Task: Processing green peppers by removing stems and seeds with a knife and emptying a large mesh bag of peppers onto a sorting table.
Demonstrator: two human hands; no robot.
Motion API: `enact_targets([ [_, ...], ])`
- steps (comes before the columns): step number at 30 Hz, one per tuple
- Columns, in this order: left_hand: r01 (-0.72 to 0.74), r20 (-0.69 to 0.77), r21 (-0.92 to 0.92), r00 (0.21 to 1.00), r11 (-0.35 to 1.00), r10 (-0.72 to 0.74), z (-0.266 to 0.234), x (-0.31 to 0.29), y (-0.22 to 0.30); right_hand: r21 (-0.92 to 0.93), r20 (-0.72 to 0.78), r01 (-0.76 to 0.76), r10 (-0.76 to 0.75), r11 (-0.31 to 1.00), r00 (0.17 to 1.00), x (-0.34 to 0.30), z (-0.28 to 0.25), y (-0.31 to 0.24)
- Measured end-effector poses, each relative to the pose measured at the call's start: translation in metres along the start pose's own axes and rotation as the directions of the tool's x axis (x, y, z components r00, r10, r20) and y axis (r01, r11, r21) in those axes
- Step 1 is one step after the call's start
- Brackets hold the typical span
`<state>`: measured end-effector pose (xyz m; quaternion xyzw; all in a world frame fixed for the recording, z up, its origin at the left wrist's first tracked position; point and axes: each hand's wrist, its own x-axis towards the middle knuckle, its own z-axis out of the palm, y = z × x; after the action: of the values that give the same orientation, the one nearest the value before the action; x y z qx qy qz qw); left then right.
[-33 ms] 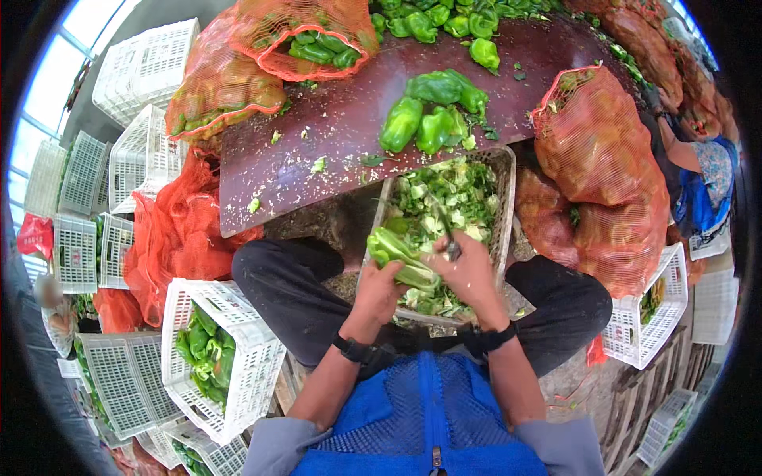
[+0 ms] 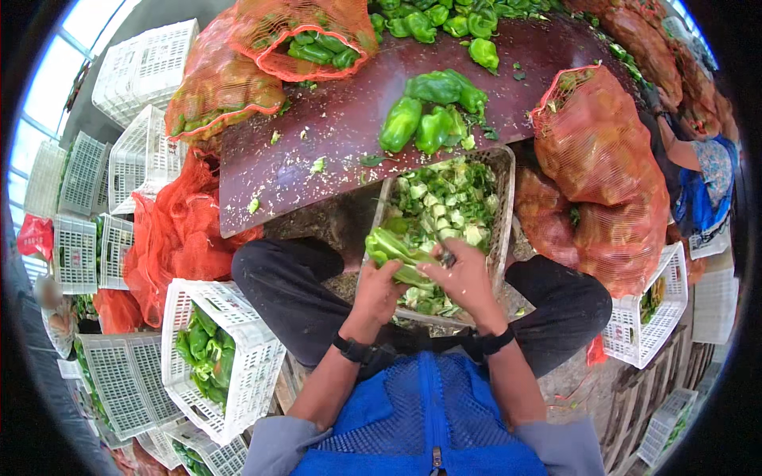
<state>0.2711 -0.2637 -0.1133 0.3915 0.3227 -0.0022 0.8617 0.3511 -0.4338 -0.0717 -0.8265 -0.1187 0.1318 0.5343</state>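
A glossy, ribbed pale-green pepper (image 2: pixel 390 247) sits at the centre of the frame, pinched in the left hand's (image 2: pixel 378 290) grip. The right hand (image 2: pixel 467 279) has just turned, its grip closed round a dark tool (image 2: pixel 448 259); the blade seen before is now hidden, so contact is unclear. Beneath, crisp chopped trimmings (image 2: pixel 436 198) fill a perforated plastic crate (image 2: pixel 506 190); above, smooth maroon desk (image 2: pixel 317 186).
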Motion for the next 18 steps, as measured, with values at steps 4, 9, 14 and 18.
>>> enact_targets([
  [4, -0.047, 0.055, -0.049, 0.997, 0.998, 0.05, 0.0, -0.002, -0.006, -0.207, 0.045, 0.143, -0.137, 0.968, 0.99, -0.017, 0.02, 0.03],
  [9, -0.03, 0.044, -0.074, 0.998, 0.997, 0.033, -0.008, -0.004, -0.014, -0.126, 0.002, 0.2, -0.202, 0.972, 0.979, -0.017, 0.027, 0.056],
  [14, -0.113, -0.013, -0.053, 0.994, 0.992, 0.113, 0.003, -0.012, -0.016, 0.052, -0.246, -0.115, 0.125, 0.992, 0.961, -0.014, 0.017, 0.057],
  [18, -0.042, -0.018, 0.023, 0.999, 0.999, 0.042, -0.004, -0.005, -0.015, -0.135, -0.383, -0.141, 0.08, 0.981, 0.92, -0.011, -0.008, 0.067],
])
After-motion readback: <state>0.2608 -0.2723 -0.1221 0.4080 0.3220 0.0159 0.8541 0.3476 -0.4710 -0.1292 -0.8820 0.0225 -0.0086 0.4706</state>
